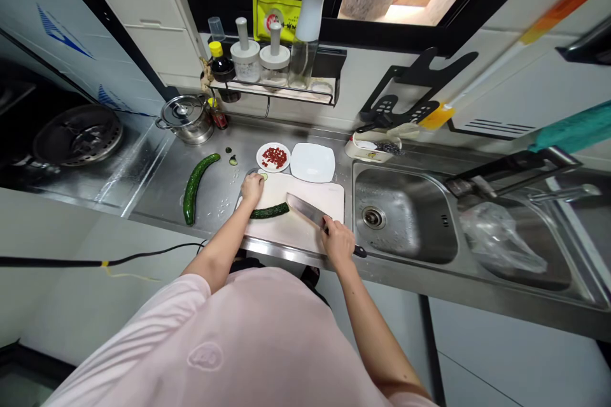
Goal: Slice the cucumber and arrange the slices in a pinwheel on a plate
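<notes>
My right hand (339,243) is closed round the black handle of a kitchen knife (308,212). Its blade lies over the white cutting board (315,194), the tip near the right end of a cut cucumber (270,210). My left hand (252,189) is at the board's upper left, fingers bent together beside a small pale green slice (263,175); whether it grips the slice is too small to tell. The cucumber's left end is partly hidden by my left forearm. A second, whole cucumber (192,191) lies on the steel counter to the left.
Behind the board stand a plate of chopped red pieces (287,162) and a white square plate (312,171). Cucumber scraps (233,160) lie left of them. A steel pot (191,124) is at the back left, a sink (405,216) at the right, a spice rack (286,90) above.
</notes>
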`<state>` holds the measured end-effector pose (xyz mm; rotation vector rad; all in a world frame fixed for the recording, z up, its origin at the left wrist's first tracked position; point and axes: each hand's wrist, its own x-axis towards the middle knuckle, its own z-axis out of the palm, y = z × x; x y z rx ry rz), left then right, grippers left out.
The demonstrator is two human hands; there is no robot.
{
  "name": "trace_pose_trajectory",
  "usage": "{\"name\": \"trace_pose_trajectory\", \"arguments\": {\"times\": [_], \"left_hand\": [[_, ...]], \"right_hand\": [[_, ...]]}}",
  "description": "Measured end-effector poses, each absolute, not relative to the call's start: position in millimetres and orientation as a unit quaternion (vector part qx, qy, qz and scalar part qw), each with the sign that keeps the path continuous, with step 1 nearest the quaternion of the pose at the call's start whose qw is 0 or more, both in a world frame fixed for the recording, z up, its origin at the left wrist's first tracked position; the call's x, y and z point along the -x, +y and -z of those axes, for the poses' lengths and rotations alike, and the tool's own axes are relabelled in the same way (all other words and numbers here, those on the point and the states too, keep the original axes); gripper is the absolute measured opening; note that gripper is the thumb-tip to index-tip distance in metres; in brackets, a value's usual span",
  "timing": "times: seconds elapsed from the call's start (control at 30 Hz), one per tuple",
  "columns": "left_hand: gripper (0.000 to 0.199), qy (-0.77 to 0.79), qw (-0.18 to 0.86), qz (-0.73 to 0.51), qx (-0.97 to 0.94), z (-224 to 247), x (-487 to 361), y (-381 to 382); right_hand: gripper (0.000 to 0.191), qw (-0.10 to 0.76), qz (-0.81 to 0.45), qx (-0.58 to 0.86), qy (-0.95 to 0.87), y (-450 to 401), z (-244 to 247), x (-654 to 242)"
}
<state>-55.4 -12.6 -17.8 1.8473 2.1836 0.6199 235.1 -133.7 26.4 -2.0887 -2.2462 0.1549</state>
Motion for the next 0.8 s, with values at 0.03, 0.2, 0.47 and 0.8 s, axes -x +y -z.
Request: {"name": "trace_pose_trajectory", "arguments": {"times": [0.03,0.2,0.47,0.8], "left_hand": [[0.023,0.743,0.109,-0.219,-0.624,16.3,55.1,-14.2],[0.021,0.734,0.105,-0.265,-0.617,10.4,51.3,-29.8],[0.020,0.655,0.122,-0.301,-0.683,1.1,38.2,-74.3],[0.023,0.587,0.150,-0.286,-0.743,-4.4,24.9,-88.9]], "right_hand": [[0.035,0.043,-0.050,0.679,-0.731,-133.7,-26.7,-234.8],[0.033,0.089,-0.066,0.681,-0.723,-131.5,-29.5,-231.7],[0.034,0.182,-0.196,0.704,-0.658,-128.5,-41.8,-217.9],[0.031,0.026,-0.251,0.663,-0.704,-124.3,-58.3,-195.7]]}}
